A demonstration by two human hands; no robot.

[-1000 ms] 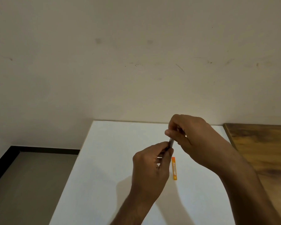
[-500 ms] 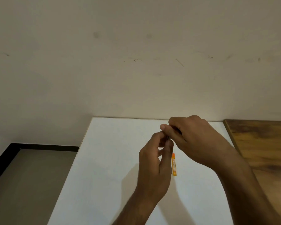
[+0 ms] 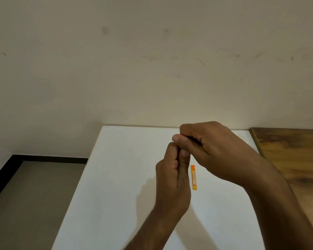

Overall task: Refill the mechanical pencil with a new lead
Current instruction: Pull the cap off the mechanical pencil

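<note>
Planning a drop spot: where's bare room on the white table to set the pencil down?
Free: the white table left of the left hand, out to its left edge, and the far strip by the wall. Also the near right, below the orange lead case. Crowded: the middle, where the right hand meets the left above the case.

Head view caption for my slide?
Both hands pinch a dark pencil above the orange lead case.

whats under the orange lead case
The orange lead case lies flat on the white table, nothing else visible beneath it. The right hand hovers above its far end without covering it.
</note>
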